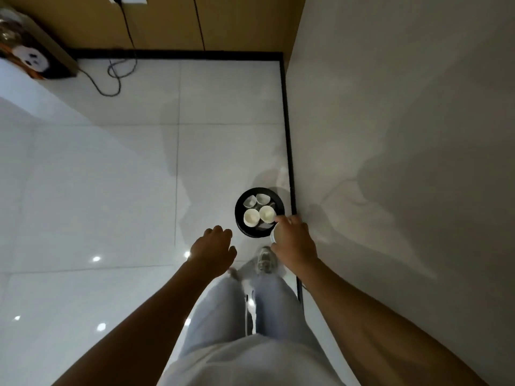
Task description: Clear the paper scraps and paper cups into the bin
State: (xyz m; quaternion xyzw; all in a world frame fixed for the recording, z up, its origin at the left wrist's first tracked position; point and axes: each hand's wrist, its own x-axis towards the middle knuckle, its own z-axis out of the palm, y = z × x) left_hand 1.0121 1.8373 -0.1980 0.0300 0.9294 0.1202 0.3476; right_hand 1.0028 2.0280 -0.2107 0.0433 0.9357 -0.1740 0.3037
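A round black bin (239, 218) stands on the white tiled floor beside the right wall. Several white paper cups lie inside it, two whole ones (250, 217) toward me and crumpled ones (262, 198) behind. My right hand (292, 240) hovers over the bin's near right rim and grips another white paper cup (273, 234), of which only the rim edge shows. My left hand (213, 250) hangs in the air left of the bin, fingers loosely curled, holding nothing.
A pale wall (404, 135) with a black skirting runs close on the right. A black cable (117, 76) loops on the floor at the far wall. A cabinet corner with a panda-print object (33, 58) sits far left. My legs and a shoe (264, 260) are below.
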